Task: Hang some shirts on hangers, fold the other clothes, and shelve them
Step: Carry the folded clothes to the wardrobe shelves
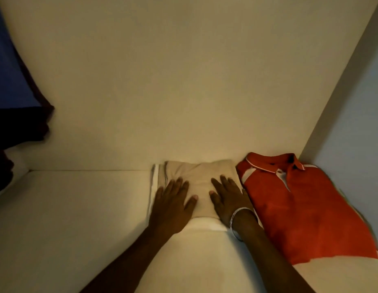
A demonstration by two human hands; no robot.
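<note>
A folded beige garment [201, 176] lies on the white shelf [78, 208] against the back wall. My left hand [173, 204] presses flat on its left half with fingers spread. My right hand [228, 197], a silver bangle on its wrist, presses flat on its right half. A folded orange polo shirt [300, 208] with white trim lies right beside the beige garment, collar toward the back, filling the shelf's right corner.
Dark blue and maroon clothes [12, 92] hang at the far left. The cupboard's back wall [183, 81] and right side wall [353, 123] close in the shelf. Bare shelf stretches to the left of the beige garment.
</note>
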